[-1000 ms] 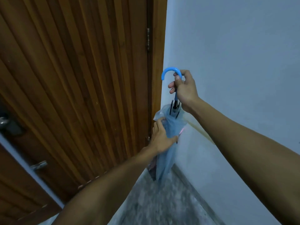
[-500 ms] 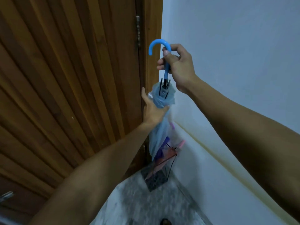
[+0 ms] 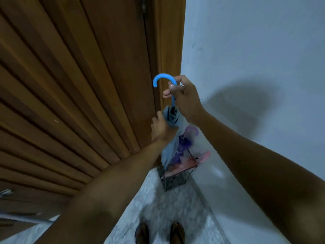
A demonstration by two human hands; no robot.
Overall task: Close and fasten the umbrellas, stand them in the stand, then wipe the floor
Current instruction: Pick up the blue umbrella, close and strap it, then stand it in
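A closed blue umbrella (image 3: 168, 152) with a bright blue hooked handle hangs upright in the corner. My right hand (image 3: 184, 101) grips the handle just below the hook. My left hand (image 3: 162, 128) is wrapped around the folded blue canopy near its top. The umbrella's lower end reaches down into a black wire umbrella stand (image 3: 173, 180) on the floor. A purple umbrella (image 3: 186, 140) and a pink umbrella (image 3: 190, 162) stand in that stand, partly hidden behind the blue canopy.
A ribbed wooden door (image 3: 79, 85) fills the left side. A pale wall (image 3: 255, 59) is on the right. The speckled floor (image 3: 167, 212) runs between them, with my two feet (image 3: 159, 233) at the bottom edge.
The umbrella has come down toward the stand, both hands moving with it. The view has tilted down, so the stand and my feet show.
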